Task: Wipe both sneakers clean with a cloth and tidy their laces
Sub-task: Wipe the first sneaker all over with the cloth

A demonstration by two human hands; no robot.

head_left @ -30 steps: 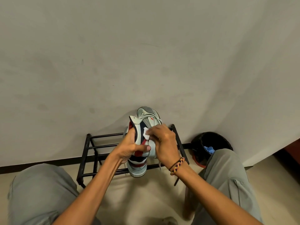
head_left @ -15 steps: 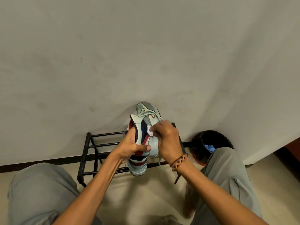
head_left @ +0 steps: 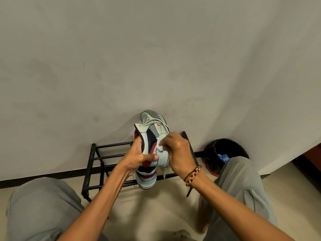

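A white, navy and red sneaker (head_left: 152, 129) is held up in front of me, toe pointing away toward the wall. My left hand (head_left: 139, 157) grips it around the heel and collar, thumb across its side. My right hand (head_left: 178, 152) pinches a small white cloth (head_left: 159, 145) against the sneaker's white side panel. A loose lace end (head_left: 164, 173) dangles below the shoe. Under my left hand, part of a second sneaker (head_left: 146, 180) rests on the rack; most of it is hidden.
A black metal shoe rack (head_left: 97, 164) stands against the plain wall. A dark round bin (head_left: 225, 150) with something blue inside sits to its right. My knees in grey trousers flank the view, over a beige floor.
My right hand slid the cloth along the sneaker's side, up toward the toe and then back down a little. The left hand's grip on the shoe stayed the same.
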